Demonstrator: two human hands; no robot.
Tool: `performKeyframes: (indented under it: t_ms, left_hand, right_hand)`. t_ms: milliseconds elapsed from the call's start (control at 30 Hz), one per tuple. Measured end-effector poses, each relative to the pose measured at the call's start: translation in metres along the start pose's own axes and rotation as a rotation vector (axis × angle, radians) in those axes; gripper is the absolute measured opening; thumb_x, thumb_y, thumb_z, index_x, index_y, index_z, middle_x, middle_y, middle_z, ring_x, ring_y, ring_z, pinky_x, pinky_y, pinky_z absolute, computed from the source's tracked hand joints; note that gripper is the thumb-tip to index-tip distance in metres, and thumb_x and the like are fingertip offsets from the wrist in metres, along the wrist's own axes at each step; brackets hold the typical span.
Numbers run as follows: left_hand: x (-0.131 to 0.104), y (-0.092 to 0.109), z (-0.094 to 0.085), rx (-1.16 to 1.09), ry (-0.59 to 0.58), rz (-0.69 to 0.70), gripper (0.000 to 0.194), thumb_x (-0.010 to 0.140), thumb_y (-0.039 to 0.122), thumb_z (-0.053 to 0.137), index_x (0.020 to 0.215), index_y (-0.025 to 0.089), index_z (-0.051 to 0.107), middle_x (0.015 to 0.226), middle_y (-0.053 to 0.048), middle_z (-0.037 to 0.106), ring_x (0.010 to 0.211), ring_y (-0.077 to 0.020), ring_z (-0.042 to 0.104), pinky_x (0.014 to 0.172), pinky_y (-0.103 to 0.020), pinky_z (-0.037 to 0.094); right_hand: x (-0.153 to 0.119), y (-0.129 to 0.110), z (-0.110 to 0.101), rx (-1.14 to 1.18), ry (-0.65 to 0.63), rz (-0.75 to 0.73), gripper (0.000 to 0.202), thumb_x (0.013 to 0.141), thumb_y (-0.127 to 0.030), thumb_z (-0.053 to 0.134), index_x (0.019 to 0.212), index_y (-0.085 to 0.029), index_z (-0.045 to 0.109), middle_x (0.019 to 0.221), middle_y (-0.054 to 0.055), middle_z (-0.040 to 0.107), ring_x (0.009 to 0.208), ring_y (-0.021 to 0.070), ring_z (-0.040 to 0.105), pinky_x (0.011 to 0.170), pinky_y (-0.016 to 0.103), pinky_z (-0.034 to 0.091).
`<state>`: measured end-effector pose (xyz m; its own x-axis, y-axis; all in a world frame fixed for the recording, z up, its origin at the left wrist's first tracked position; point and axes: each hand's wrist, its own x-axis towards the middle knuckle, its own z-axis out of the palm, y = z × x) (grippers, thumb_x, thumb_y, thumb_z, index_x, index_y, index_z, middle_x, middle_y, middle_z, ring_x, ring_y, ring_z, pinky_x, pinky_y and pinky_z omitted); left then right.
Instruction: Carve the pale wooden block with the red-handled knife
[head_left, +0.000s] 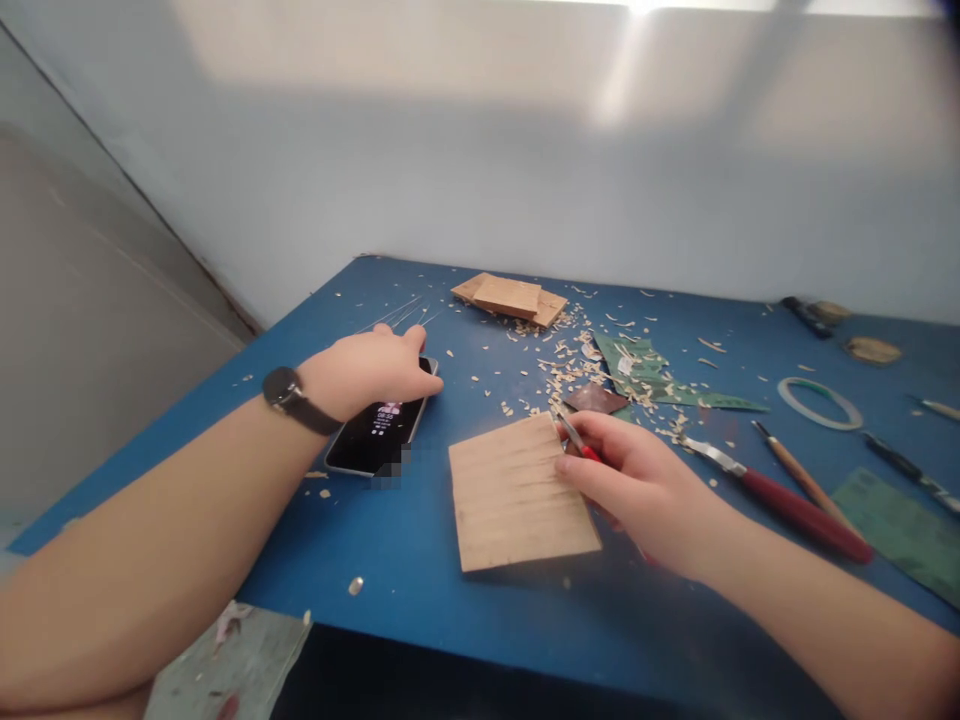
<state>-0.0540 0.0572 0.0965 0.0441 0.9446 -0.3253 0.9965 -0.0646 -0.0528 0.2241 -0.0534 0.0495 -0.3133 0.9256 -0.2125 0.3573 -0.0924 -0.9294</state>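
My left hand [375, 368], with a black watch on its wrist, reaches across a phone [375, 440] whose screen is lit. Its thumb and fingers are apart, and the fingertips lie beside several thin pale wires or strands [409, 312] on the table. In my right hand [637, 480] is a square wooden board [517, 495], tilted above the table and pinched at its right edge. The same hand also holds a small red-handled metal tool [587, 450]; its kind is mostly hidden by the fingers.
Two stacked wood pieces [506, 295] lie at the back among wood shavings [555, 375]. Green torn sandpaper [630, 365] and a brown square [596, 398] are nearby. On the right lie a red-handled tool [795, 505], a wooden-handled tool [802, 475], and a tape roll [820, 402].
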Motion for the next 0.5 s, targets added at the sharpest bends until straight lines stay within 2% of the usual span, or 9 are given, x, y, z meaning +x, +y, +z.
performKeyframes:
  t_ms: [100, 300, 400, 500]
  left_hand:
    - [-0.001, -0.001, 0.005, -0.007, 0.046, 0.028, 0.068, 0.106, 0.059, 0.045, 0.159, 0.016, 0.048, 0.141, -0.028, 0.065, 0.102, -0.0345, 0.071, 0.092, -0.05, 0.059]
    - [0.003, 0.005, 0.011, -0.029, 0.07, 0.032, 0.072, 0.102, 0.065, 0.051, 0.154, 0.015, 0.056, 0.145, -0.033, 0.062, 0.113, -0.0453, 0.069, 0.093, -0.055, 0.057]
    - [0.002, 0.006, 0.011, -0.033, 0.08, 0.048, 0.075, 0.102, 0.064, 0.051, 0.158, 0.014, 0.051, 0.146, -0.033, 0.061, 0.112, -0.0437, 0.07, 0.092, -0.053, 0.058]
    - [0.004, 0.007, 0.013, -0.031, 0.081, 0.071, 0.073, 0.101, 0.064, 0.049, 0.155, 0.015, 0.053, 0.139, -0.032, 0.064, 0.108, -0.0419, 0.072, 0.089, -0.05, 0.059]
  right_hand:
    - [0.001, -0.001, -0.001, -0.007, -0.004, -0.011, 0.013, 0.098, -0.039, 0.07, 0.1, -0.026, 0.069, 0.091, -0.001, 0.067, 0.085, 0.0234, 0.064, 0.068, 0.034, 0.049]
    - [0.0, 0.0, -0.002, -0.043, -0.016, 0.013, 0.015, 0.1, -0.041, 0.068, 0.103, -0.027, 0.07, 0.072, -0.007, 0.051, 0.059, 0.0167, 0.046, 0.053, 0.032, 0.035]
    - [0.0, 0.0, -0.003, -0.047, -0.005, 0.008, 0.016, 0.101, -0.043, 0.068, 0.101, -0.027, 0.07, 0.074, -0.006, 0.05, 0.062, 0.0165, 0.045, 0.054, 0.032, 0.034]
    - [0.0, 0.0, -0.003, -0.056, -0.002, 0.013, 0.02, 0.099, -0.047, 0.069, 0.1, -0.027, 0.069, 0.073, -0.006, 0.048, 0.061, 0.0164, 0.043, 0.053, 0.032, 0.034]
